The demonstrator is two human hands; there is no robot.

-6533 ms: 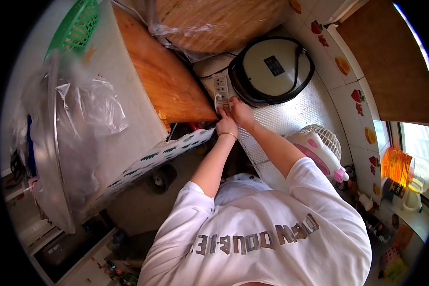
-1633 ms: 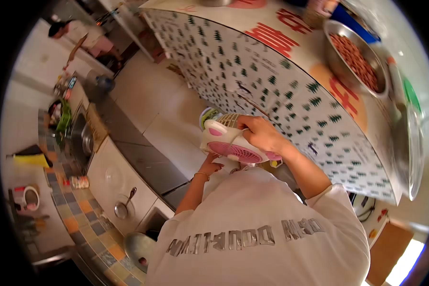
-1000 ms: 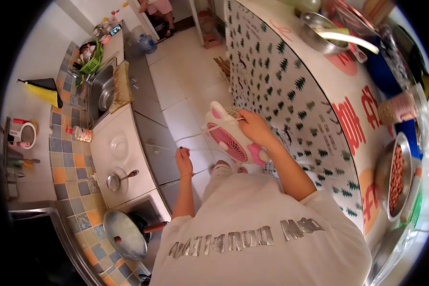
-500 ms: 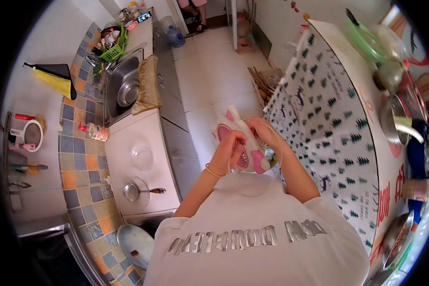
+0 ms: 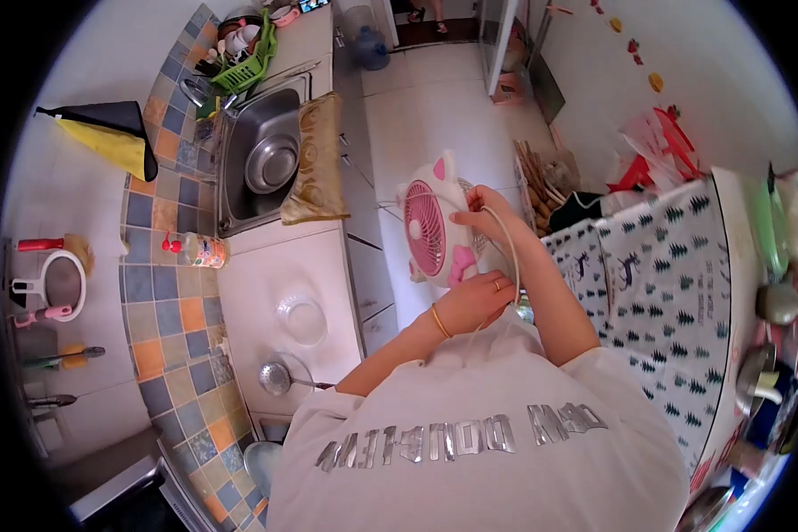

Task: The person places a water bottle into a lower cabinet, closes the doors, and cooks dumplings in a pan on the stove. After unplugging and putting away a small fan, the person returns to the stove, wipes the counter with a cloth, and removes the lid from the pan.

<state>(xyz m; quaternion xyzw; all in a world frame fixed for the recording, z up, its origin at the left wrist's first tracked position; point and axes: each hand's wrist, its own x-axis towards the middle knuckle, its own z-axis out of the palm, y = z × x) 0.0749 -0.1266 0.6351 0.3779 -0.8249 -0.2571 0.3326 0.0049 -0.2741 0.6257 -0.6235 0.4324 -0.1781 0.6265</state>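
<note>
A pink and white fan (image 5: 427, 229) with ear shapes and a pink bow is held upright in front of my body. My right hand (image 5: 489, 213) grips the fan's upper right edge, with a loop of white cord running down past my wrist. Low on the fan, by the bow, is my left hand (image 5: 483, 297), its fingers curled, with a ring and a bracelet on. Whether these fingers hold the cord or the fan's base is hidden.
At the left a counter (image 5: 266, 266) carries a ladle (image 5: 275, 379), a glass lid and a sink (image 5: 239, 191) with a metal bowl. A cloth-covered table (image 5: 665, 328) stands at the right. Behind are a water jug (image 5: 371, 49) and a person's feet (image 5: 428, 18) in the doorway.
The fan has turned so its pink grille shows more fully. My left hand has moved from the front of the grille down to the fan's lower side. The view has shifted along the kitchen.
</note>
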